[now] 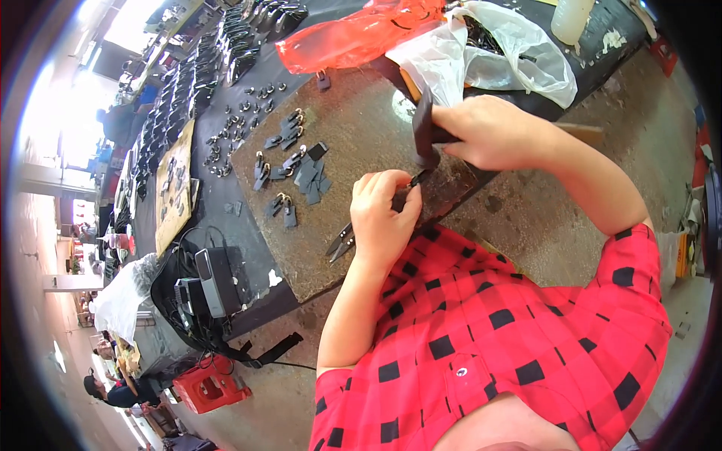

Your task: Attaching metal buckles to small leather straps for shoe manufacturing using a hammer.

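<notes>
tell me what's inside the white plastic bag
Through the opening of the white bag, a jumble of dark pieces shows, too small to identify. Whatever lies deeper is covered by the folds.

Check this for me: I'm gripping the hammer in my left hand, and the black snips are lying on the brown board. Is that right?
Not quite: the head view shows the hammer gripped in your right hand, not your left hand. The black snips are lying on the brown board.
</notes>
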